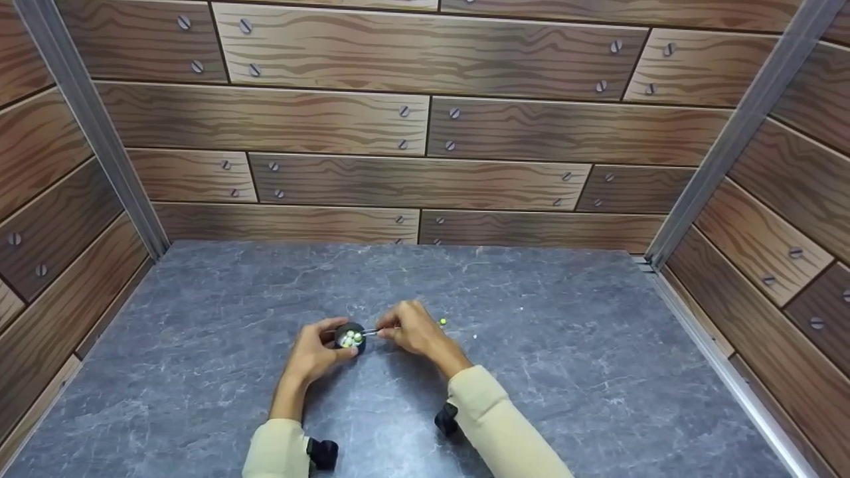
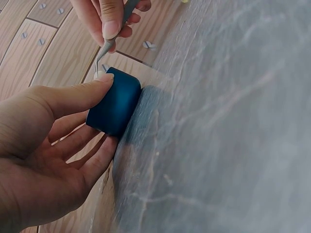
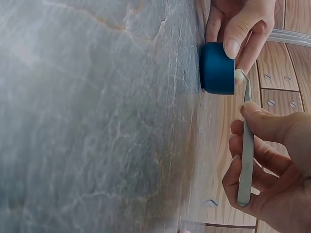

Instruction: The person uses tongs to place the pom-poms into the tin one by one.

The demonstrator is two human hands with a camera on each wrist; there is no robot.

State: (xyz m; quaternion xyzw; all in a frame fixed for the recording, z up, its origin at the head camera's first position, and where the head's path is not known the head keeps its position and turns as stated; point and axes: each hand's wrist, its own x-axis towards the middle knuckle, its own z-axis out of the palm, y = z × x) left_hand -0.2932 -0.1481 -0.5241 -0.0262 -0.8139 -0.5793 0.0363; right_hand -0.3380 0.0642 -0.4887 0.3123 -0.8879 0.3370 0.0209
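A small, round blue container [image 2: 121, 102] stands on the grey table, its mouth facing up. Several white and yellow-green beads [image 1: 350, 338] lie inside it. My left hand [image 1: 312, 352] holds the container's side between thumb and fingers. In my right hand [image 1: 412, 328], thumb and fingers pinch a pair of metal tweezers [image 3: 247, 165] with bent tips. Those tips are at the container's mouth, beside a pale bead [image 3: 238, 74] at the rim. Whether they grip that bead I cannot tell.
On the marbled table [image 1: 564, 398], a yellow-green bead [image 1: 443, 321] lies just beyond my right wrist. Tiny white specks [image 1: 475, 336] are farther right. Wood-patterned walls [image 1: 425, 126] enclose the back and sides, with metal posts [image 1: 724, 133] at the corners.
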